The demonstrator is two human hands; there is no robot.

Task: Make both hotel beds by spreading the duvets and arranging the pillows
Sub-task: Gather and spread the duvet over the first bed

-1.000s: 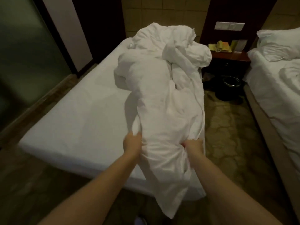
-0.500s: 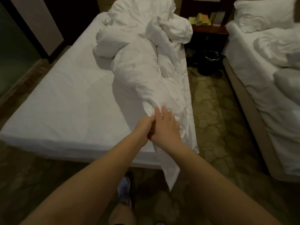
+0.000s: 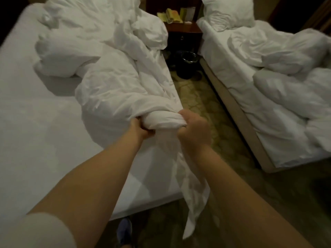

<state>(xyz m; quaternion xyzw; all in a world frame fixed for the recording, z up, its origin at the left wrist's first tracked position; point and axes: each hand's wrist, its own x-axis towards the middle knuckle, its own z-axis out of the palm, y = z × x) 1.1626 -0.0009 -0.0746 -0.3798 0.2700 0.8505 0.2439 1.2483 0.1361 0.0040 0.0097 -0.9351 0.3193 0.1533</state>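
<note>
Duvet, white, one: crumpled in a long heap down the right edge of the near bed, from the head end to the right foot corner, with a twisted tail hanging over that corner toward the floor. Left hand: fingers curled tight round the bunched end of the duvet, at the right edge near the foot corner. Right hand: fist closed on the same roll of cloth, just beside the left, out over the edge of the bed. Near bed: white sheet, bare across its left half. Patterned carpet: in the aisle. Second bed: across the aisle, carrying a second rumpled duvet and a pillow at the head end. Nightstand: dark wood, between the two bed heads, yellow items on top. Dark bin: on the floor in front of it. Shoe: blue, at the foot edge of the near bed.
</note>
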